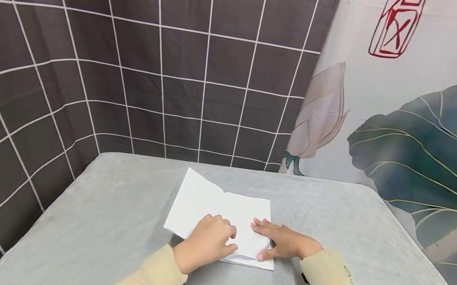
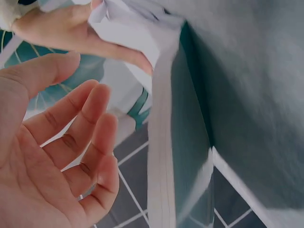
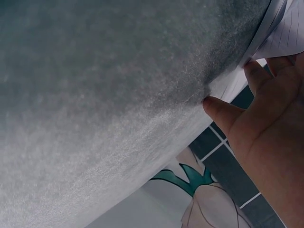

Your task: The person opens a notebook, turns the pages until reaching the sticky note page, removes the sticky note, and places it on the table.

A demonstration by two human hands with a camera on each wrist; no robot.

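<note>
An open notebook with white pages lies on the table, its left side lifted off the cloth at the near corner. Over the near middle of it is my left hand, fingers loosely bent and holding nothing. In the left wrist view that hand hangs palm up beside the notebook's page edges, apart from them. My right hand rests on the right page with fingers spread, thumb near the lower right corner. Faint ruled lines show on a page in the right wrist view, beside the right hand's fingers.
A grey cloth covers the table. Behind it and to the left hangs a dark curtain with a white grid. A pale curtain with a lotus print hangs at the right.
</note>
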